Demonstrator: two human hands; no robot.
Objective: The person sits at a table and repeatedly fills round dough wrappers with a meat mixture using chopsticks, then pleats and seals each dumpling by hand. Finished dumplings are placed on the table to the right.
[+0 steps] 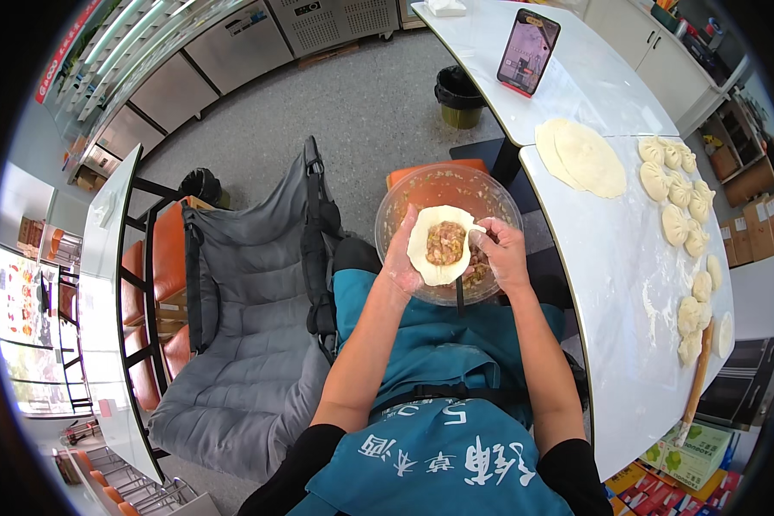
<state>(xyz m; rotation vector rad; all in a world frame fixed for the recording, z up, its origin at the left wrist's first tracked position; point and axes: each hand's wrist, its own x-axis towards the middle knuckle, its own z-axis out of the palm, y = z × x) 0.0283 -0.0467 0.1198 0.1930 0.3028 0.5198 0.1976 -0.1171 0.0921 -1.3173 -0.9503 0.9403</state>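
Observation:
My left hand (402, 258) cradles a round dough wrapper (426, 271) with a mound of minced filling (446, 244) at its centre. The fingers and thumb of my right hand (503, 248) pinch the wrapper's right edge. Beneath both hands, a clear plastic bowl (448, 177) holds more of the filling, partly hidden by the wrapper. A dark utensil handle (460, 297) sticks out over the bowl's near rim. The wrapper is still flat and open around the filling.
To my right, a floured white table (625, 284) carries flat wrappers (584, 158), several pleated buns (677, 187), dough pieces (693, 316) and a rolling pin (696, 387). A phone (527, 55) stands farther back. A grey padded chair (251, 309) is at my left, a bin (459, 97) ahead.

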